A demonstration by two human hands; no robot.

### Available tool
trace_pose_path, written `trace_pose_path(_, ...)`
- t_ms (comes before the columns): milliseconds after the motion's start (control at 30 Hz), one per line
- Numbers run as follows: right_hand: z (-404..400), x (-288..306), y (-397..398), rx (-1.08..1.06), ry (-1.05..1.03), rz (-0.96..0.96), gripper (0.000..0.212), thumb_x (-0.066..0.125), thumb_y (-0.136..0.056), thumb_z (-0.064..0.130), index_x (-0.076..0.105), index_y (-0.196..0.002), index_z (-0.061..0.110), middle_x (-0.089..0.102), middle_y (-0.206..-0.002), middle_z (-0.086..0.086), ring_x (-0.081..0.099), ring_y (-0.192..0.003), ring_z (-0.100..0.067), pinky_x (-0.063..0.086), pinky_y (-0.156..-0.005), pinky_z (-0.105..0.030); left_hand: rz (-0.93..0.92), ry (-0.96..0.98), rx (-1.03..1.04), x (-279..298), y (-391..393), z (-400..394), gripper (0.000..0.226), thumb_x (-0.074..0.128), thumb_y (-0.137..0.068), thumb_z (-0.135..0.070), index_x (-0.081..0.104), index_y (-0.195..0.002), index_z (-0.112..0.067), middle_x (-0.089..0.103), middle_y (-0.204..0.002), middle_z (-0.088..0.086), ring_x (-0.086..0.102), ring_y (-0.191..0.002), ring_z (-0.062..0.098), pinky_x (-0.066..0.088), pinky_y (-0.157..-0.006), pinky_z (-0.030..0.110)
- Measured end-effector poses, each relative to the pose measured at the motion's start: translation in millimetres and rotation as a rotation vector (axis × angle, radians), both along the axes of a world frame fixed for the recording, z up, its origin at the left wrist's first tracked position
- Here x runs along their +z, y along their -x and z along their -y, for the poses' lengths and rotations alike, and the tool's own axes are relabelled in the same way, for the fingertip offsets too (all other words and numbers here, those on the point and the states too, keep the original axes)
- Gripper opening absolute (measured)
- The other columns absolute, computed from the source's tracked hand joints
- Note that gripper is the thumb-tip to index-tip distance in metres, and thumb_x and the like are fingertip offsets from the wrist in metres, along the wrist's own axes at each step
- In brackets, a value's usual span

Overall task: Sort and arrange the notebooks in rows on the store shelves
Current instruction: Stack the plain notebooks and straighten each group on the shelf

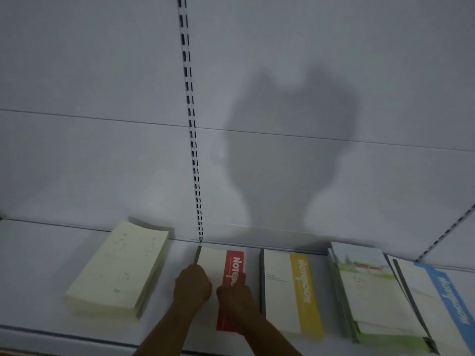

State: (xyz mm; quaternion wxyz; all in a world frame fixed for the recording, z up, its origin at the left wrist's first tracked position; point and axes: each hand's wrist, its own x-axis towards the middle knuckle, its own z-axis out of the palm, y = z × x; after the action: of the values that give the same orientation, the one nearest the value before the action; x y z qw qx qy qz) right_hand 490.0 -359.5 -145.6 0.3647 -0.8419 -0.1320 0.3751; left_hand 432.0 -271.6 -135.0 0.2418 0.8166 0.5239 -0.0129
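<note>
A white notebook with a red "Notebook" band (232, 263) lies flat on the white shelf (38, 278), just right of the slotted upright. My left hand (191, 286) grips its left edge with curled fingers. My right hand (235, 295) rests on its cover, fingers over the red band. A stack of cream notebooks (120, 268) lies to the left, turned askew. To the right lie a yellow-band notebook stack (290, 289), a stack with a landscape picture (367, 283), and a blue-band notebook (442, 299) overlapping it.
The white back panel rises behind the shelf, with a slotted upright (194, 150) meeting it above the red notebook. A second slotted rail (452, 235) runs diagonally at the far right. Bare shelf stretches left of the cream stack.
</note>
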Motion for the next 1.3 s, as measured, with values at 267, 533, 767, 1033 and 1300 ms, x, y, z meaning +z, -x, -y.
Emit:
trace_pose_path(267,6.0,11.4,-2.8,0.037,-0.019,0.073,0.089,0.061,-0.086,0.037,0.004,-0.15,0.016,0.044,-0.136,-0.013,0.053,-0.117,-0.025,0.046,-0.099,-0.04,0.001,0.058,0.041,-2.6,-3.5,-10.5,0.045,0.061,-0.083,-0.033,0.059,-0.118,-0.004,0.063,-0.11,0.01,0.062,-0.1,0.024,0.053,-0.081,0.033)
trace_pose_path(533,78.8,85.4,-92.4,-0.236,-0.322,0.502,0.043,0.055,-0.092,0.02,0.045,-0.133,0.011,0.054,-0.129,-0.005,0.052,-0.116,-0.016,0.036,-0.088,-0.018,0.203,-0.091,-0.181,44.3,-89.1,62.5,0.042,0.051,-0.091,-0.041,0.046,-0.12,-0.011,0.048,-0.123,0.012,0.049,-0.114,0.029,0.048,-0.09,0.041)
trace_pose_path(767,181.0,84.9,-206.7,-0.475,-0.119,0.532,0.053,0.056,-0.09,0.025,0.041,-0.138,0.007,0.044,-0.137,-0.016,0.041,-0.128,-0.031,0.035,-0.106,-0.042,0.34,0.447,-0.263,42.6,-177.6,159.3,0.041,0.056,-0.089,-0.04,0.052,-0.118,-0.011,0.057,-0.12,0.006,0.055,-0.097,0.019,0.048,-0.079,0.026)
trace_pose_path(1033,250.1,48.4,-284.9,-0.262,-0.059,0.118,0.058,0.048,-0.097,0.036,0.033,-0.143,0.004,0.04,-0.145,-0.015,0.044,-0.128,-0.029,0.036,-0.09,-0.027,0.388,0.741,0.058,19.3,-253.0,203.3,0.053,0.057,-0.09,-0.049,0.059,-0.115,-0.002,0.061,-0.085,0.004,0.06,-0.076,0.018,0.05,-0.07,0.027)
trace_pose_path(1300,251.5,25.7,-299.0,-0.19,-0.281,-0.084,0.02,0.058,-0.09,0.025,0.064,-0.105,0.015,0.07,-0.097,-0.004,0.066,-0.081,-0.011,0.048,-0.057,-0.014,0.496,0.903,0.328,8.2,-269.3,207.8,0.093,0.083,-0.049,-0.053,0.059,-0.123,-0.002,0.07,-0.103,0.017,0.07,-0.084,0.029,0.06,-0.068,0.037)
